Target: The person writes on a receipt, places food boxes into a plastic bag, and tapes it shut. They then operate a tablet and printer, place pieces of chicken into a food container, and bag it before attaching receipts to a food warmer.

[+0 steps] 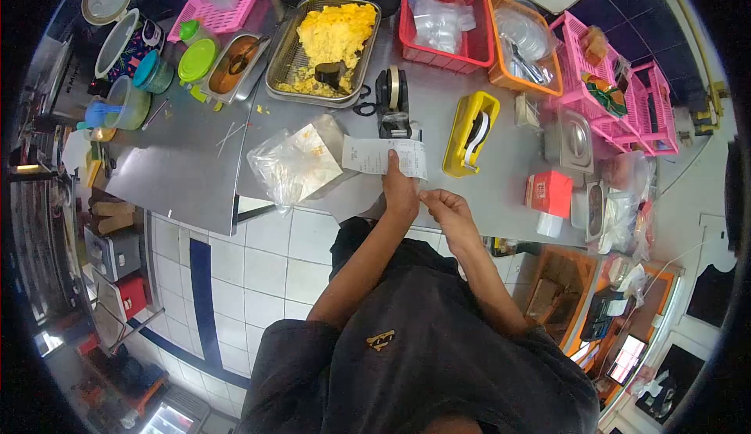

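My left hand (400,194) grips a white printed receipt (368,154), with the thumb lying on top of the paper. Just right of it, my right hand (450,213) has its fingertips pinched together near the lower right corner of the receipt. What is between those fingertips is too small to make out. A black tape dispenser (392,101) stands right behind the receipt, and a yellow tape dispenser (470,134) is to the right. Left of the receipt lie clear plastic bags and paper sheets (309,164).
A metal tray (280,82) of yellow shredded food stands behind, beside a steel pan of sauce (236,66). Scissors (364,102) lie near the black dispenser. Red (446,57) and orange (526,82) baskets and a pink rack (618,125) line the back right. A red-and-white box (549,192) sits at right.
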Tool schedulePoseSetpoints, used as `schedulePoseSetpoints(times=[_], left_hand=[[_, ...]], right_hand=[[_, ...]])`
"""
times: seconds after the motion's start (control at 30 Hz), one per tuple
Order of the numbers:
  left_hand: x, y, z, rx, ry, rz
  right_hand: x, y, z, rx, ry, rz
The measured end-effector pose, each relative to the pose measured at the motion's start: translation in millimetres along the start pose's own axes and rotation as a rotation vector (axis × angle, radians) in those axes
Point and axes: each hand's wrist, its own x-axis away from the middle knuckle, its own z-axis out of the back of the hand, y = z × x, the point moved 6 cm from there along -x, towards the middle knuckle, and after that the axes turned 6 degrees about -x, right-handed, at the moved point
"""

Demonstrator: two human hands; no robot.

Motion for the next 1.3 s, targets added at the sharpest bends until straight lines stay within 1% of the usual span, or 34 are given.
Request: schedulePoseSetpoints(times=[0.03,0.13,0.27,0.33,0.37,0.43,0.47,0.53,0.57,0.63,0.67,0.73,0.87,0.97,1.03,1.07,1.13,1.27,1.3], left_hand=[[5,-2,-3,0.004,-0.096,0.061],[16,-6,-5,0.063,-0.084,0.101],[21,-5,-2,0.022,-0.093,0.096],[20,-9,0,-0.001,-0.167,0.116],[18,-11,1,0.002,-0.165,0.114],[16,-3,-2,0.0,-0.167,-0.038],[15,0,0,0.003,-0.166,-0.04],[11,-4,9,-0.192,-0.14,0.1],[10,-4,9,-0.189,-0.14,0.099],[5,-7,15,-0.328,-0.08,0.135],[4,-8,16,-0.326,-0.079,0.135],[-1,-8,12,-0.222,-0.172,0.062],[4,-5,10,-0.258,-0.163,0.072],[6,-2,6,-0.233,-0.217,0.047],[16,7,-5,-0.244,-0.287,0.043],[20,11,-9,-0.244,-0.288,0.043],[23,18,-12,-0.279,-0.242,-0.032],[22,16,-8,-0.313,-0.182,0.01],[26,19,-11,-0.317,-0.2,-0.011]], right_hand=[[-1,6,1,-0.024,0.003,-0.004],[-5,15,0,-0.014,-0.018,-0.023],[-9,24,6,0.018,0.002,-0.062],[-11,28,9,-0.02,-0.018,-0.052],[-13,30,10,-0.017,-0.021,-0.053],[-16,32,12,0.024,-0.016,-0.071],[-17,32,12,0.027,-0.018,-0.071],[-15,32,10,0.039,-0.035,-0.105],[-15,31,9,0.041,-0.036,-0.104],[-14,31,7,0.034,-0.03,-0.122],[-14,31,7,0.036,-0.03,-0.123],[-14,31,9,0.058,-0.015,-0.118],[-17,38,13,0.05,-0.033,-0.132],[-19,42,15,0.042,-0.056,-0.147],[-18,41,13,0.035,-0.041,-0.144],[-18,42,12,0.035,-0.041,-0.143],[-19,41,12,0.089,-0.024,-0.132],[-17,39,14,0.101,-0.051,-0.1],[-14,30,16,0.286,-0.096,-0.037]])
